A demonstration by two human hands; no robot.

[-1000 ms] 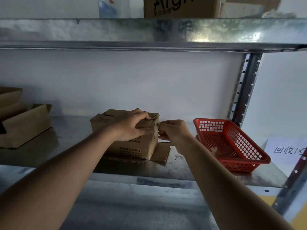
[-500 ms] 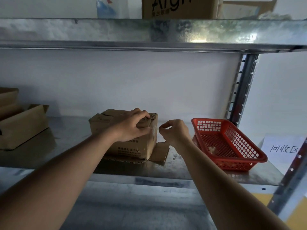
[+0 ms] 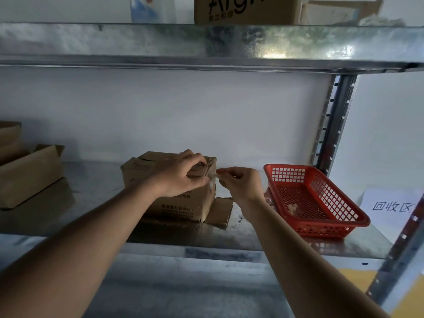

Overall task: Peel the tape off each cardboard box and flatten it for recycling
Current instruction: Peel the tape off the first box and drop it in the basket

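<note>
The cardboard box (image 3: pixel 174 191) sat on the metal shelf (image 3: pixel 252 239), left of a red basket (image 3: pixel 321 203). The left hand (image 3: pixel 181 175) curled over its top right edge, gripping it. Just beside, the right hand (image 3: pixel 241 182) pinched a clear tape strip (image 3: pixel 213 176) stretched from the box's corner.

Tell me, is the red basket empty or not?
Not empty. The red basket stands upright on the shelf, and pale crumpled scraps lie on its floor.
</note>
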